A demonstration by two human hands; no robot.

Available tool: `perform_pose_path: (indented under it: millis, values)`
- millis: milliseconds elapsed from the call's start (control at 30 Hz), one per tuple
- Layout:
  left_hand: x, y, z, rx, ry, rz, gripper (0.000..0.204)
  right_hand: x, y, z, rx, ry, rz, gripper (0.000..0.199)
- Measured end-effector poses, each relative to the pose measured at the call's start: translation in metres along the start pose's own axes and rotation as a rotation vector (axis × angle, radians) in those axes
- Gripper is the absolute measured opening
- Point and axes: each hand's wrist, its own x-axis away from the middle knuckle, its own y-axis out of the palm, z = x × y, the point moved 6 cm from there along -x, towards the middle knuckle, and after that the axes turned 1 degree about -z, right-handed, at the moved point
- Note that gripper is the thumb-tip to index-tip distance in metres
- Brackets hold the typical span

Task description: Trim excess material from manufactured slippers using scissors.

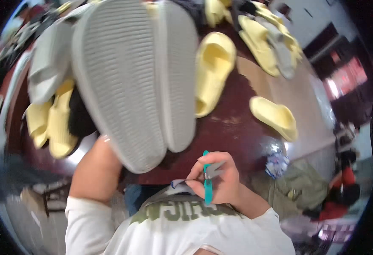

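Observation:
A pair of grey slippers [118, 76] is raised close in front of me, ridged soles turned toward me. My left hand [104, 148] is behind them, holding them up; its fingers are hidden by the soles. Lower right of the slippers, my right hand [227, 176] is closed around small teal-handled thread snips [208, 191], whose metal blades stick out across the fingers. A small pale scrap with a blue edge [178, 183] shows at the fingertips; whether they pinch it I cannot tell.
Yellow slippers [214, 72] lie on the dark red table [224, 131], one of them [275, 117] toward the right. More yellow and grey slippers [258, 44] stand at the back right and a grey one [50, 63] at the left. A crumpled blue-white bundle [277, 165] sits at the right edge.

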Motion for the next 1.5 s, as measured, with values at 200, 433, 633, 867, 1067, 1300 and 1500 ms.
perform_pose_path:
  millis: [200, 433, 633, 867, 1067, 1300, 1500]
  values:
    - [0.013, -0.026, -0.019, 0.155, -0.058, -0.254, 0.032, 0.070, -0.129, -0.033, 0.432, 0.318, 0.454, 0.051]
    - [0.001, -0.024, -0.015, 0.096, -0.045, -0.318, 0.031, 0.132, -0.208, -0.058, 0.684, 0.795, 0.663, 0.055]
    - [-0.002, -0.023, -0.011, -0.021, -0.014, -0.336, 0.030, 0.141, -0.225, -0.019, 0.773, 0.839, 0.645, 0.056]
    - [-0.015, -0.017, 0.034, -0.353, 0.144, -0.186, 0.029, 0.121, -0.216, -0.017, 0.746, 0.767, 0.591, 0.055]
    - [-0.018, -0.002, 0.043, -0.568, 0.274, -0.079, 0.028, 0.158, -0.232, -0.010, 0.701, 0.851, 0.666, 0.058]
    - [-0.020, -0.002, 0.045, -0.649, 0.403, -0.039, 0.027, 0.158, -0.220, -0.031, 0.807, 0.706, 0.720, 0.056]
    - [0.033, 0.009, 0.041, -0.662, 0.444, -0.117, 0.026, 0.114, -0.175, -0.054, 0.438, 0.393, 0.768, 0.055]
